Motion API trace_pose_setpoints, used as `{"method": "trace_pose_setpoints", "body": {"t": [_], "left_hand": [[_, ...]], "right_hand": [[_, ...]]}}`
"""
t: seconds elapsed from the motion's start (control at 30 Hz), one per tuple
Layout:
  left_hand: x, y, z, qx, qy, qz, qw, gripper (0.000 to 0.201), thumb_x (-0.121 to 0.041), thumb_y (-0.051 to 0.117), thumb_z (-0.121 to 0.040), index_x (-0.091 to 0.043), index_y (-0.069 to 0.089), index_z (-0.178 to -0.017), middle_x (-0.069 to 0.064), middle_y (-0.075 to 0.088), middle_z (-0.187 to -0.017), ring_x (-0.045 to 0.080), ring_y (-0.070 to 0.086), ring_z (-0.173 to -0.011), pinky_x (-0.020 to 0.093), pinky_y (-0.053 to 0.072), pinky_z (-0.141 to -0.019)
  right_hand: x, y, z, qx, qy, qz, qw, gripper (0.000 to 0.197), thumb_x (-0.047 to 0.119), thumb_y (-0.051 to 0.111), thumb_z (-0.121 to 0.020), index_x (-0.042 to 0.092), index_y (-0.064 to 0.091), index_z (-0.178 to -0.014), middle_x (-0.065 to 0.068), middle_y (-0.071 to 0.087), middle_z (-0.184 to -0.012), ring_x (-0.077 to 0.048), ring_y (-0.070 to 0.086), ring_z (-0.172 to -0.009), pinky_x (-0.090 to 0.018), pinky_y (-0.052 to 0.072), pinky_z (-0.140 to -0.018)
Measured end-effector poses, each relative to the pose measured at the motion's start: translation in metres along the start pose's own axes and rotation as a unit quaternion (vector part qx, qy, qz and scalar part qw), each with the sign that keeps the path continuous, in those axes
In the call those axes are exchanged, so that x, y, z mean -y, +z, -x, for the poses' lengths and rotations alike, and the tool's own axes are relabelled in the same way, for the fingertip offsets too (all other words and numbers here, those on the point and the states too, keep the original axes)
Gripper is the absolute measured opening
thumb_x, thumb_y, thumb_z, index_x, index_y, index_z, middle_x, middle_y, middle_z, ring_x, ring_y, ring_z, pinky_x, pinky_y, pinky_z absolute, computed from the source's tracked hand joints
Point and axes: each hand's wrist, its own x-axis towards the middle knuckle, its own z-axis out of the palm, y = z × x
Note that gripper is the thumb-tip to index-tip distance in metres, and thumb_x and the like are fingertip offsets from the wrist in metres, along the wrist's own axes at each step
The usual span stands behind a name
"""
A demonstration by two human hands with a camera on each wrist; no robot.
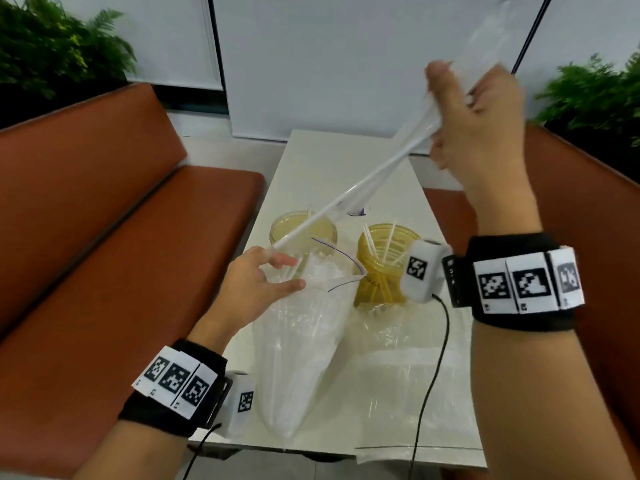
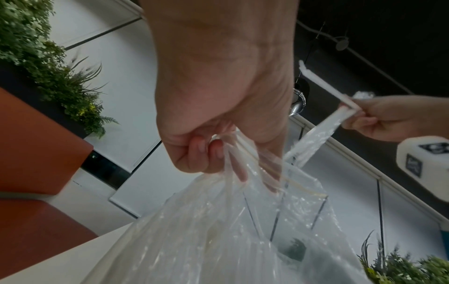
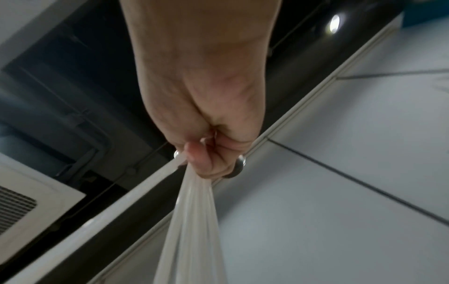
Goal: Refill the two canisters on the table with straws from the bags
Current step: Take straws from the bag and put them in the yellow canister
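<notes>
Two yellow see-through canisters stand mid-table: the left canister (image 1: 322, 227) and the right canister (image 1: 379, 244), each holding a few straws. My left hand (image 1: 273, 271) (image 2: 206, 149) pinches the open mouth of a clear bag of white straws (image 1: 298, 358) (image 2: 218, 230), just in front of the left canister. My right hand (image 1: 460, 126) (image 3: 206, 159) is raised high and grips the top of a long bundle of white straws (image 1: 346, 195) (image 3: 192, 221). Clear film seems to wrap part of it. The bundle slants down to the bag's mouth.
A second clear bag (image 1: 415, 375) lies flat on the white table (image 1: 332, 157) near its front right edge. A black cable (image 1: 440, 358) crosses it. Brown benches (image 1: 104, 220) flank the table, with plants (image 1: 52, 53) behind.
</notes>
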Motion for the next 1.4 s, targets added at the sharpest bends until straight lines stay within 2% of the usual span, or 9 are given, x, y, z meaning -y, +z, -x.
{"method": "trace_pose_setpoints", "body": {"t": [0.13, 0.23, 0.4, 0.5, 0.83, 1.0, 1.13, 1.23, 1.4], "left_hand": [[-0.002, 0.0, 0.002, 0.001, 0.011, -0.017, 1.0, 0.033, -0.019, 0.089, -0.073, -0.018, 0.077, -0.105, -0.008, 0.061, -0.098, -0.017, 0.051, -0.061, 0.004, 0.041, -0.06], [-0.003, -0.001, 0.004, -0.003, 0.015, -0.028, 0.999, 0.032, -0.02, 0.089, -0.074, -0.019, 0.078, -0.104, -0.007, 0.062, -0.098, -0.015, 0.052, -0.061, 0.004, 0.041, -0.06], [-0.004, -0.001, 0.006, -0.009, 0.011, -0.046, 0.999, 0.029, -0.022, 0.088, -0.075, -0.022, 0.078, -0.102, -0.009, 0.062, -0.096, -0.014, 0.053, -0.061, 0.006, 0.041, -0.06], [-0.004, -0.001, 0.007, -0.012, 0.018, -0.043, 0.999, 0.027, -0.021, 0.088, -0.076, -0.021, 0.078, -0.101, -0.009, 0.063, -0.096, -0.014, 0.053, -0.06, 0.005, 0.039, -0.057], [-0.003, -0.004, 0.007, -0.02, -0.003, -0.012, 1.0, 0.019, -0.021, 0.084, -0.08, -0.019, 0.078, -0.098, -0.003, 0.065, -0.101, -0.01, 0.052, -0.057, 0.013, 0.038, -0.061], [-0.004, -0.005, 0.005, -0.005, 0.005, -0.01, 1.0, 0.021, -0.011, 0.083, -0.08, -0.02, 0.078, -0.099, 0.0, 0.066, -0.102, 0.003, 0.043, -0.046, 0.008, 0.036, -0.049], [-0.007, -0.007, 0.003, 0.019, -0.001, -0.02, 1.0, 0.032, 0.006, 0.074, -0.084, -0.019, 0.076, -0.105, -0.001, 0.067, -0.108, 0.006, 0.04, -0.042, 0.009, 0.036, -0.046], [-0.011, -0.005, 0.003, 0.032, -0.006, -0.018, 0.999, 0.039, 0.013, 0.066, -0.084, -0.018, 0.075, -0.106, -0.003, 0.068, -0.104, 0.006, 0.038, -0.038, 0.007, 0.033, -0.043], [-0.018, 0.0, 0.004, 0.046, 0.002, -0.031, 0.998, 0.047, 0.012, 0.063, -0.084, -0.024, 0.073, -0.112, -0.002, 0.068, -0.113, 0.005, 0.038, -0.04, 0.008, 0.036, -0.046]], "right_hand": [[-0.024, -0.03, -0.012, -0.06, -0.03, 0.098, 0.993, 0.037, 0.048, 0.057, -0.097, 0.019, 0.052, -0.075, 0.012, 0.046, -0.061, -0.005, 0.043, -0.053, -0.02, 0.036, -0.051], [-0.058, -0.034, -0.021, -0.079, -0.033, 0.178, 0.98, 0.052, 0.054, 0.053, -0.097, 0.004, 0.058, -0.086, -0.006, 0.052, -0.068, -0.018, 0.047, -0.06, -0.036, 0.044, -0.059], [-0.078, -0.014, -0.01, -0.016, -0.051, 0.243, 0.969, 0.042, 0.037, 0.056, -0.1, -0.003, 0.057, -0.111, -0.019, 0.062, -0.101, -0.028, 0.056, -0.087, -0.024, 0.034, -0.073], [-0.085, 0.004, 0.007, 0.053, -0.053, 0.246, 0.966, 0.039, 0.035, 0.057, -0.1, -0.002, 0.055, -0.112, -0.009, 0.054, -0.096, -0.021, 0.049, -0.082, -0.015, 0.03, -0.067], [-0.142, 0.032, 0.037, 0.143, 0.058, 0.211, 0.965, 0.051, 0.044, 0.068, -0.091, 0.022, 0.036, -0.059, 0.006, 0.039, -0.052, -0.006, 0.033, -0.044, -0.012, 0.033, -0.042], [-0.169, 0.035, 0.058, 0.223, 0.18, 0.301, 0.91, 0.035, 0.052, 0.075, -0.081, 0.019, 0.063, -0.085, 0.005, 0.065, -0.08, -0.016, 0.063, -0.074, -0.034, 0.054, -0.068], [-0.165, 0.038, 0.053, 0.117, 0.141, 0.171, 0.968, 0.03, 0.029, 0.079, -0.082, 0.022, 0.066, -0.108, 0.009, 0.069, -0.099, -0.012, 0.064, -0.089, -0.019, 0.049, -0.072], [-0.163, 0.047, 0.055, 0.13, 0.064, 0.157, 0.977, 0.025, 0.024, 0.068, -0.093, 0.02, 0.068, -0.117, 0.004, 0.07, -0.112, -0.014, 0.063, -0.098, -0.025, 0.051, -0.084], [-0.179, 0.055, 0.072, 0.293, 0.048, 0.33, 0.896, 0.027, 0.03, 0.055, -0.1, 0.022, 0.074, -0.117, 0.0, 0.071, -0.121, -0.024, 0.065, -0.11, -0.035, 0.052, -0.094]]}}
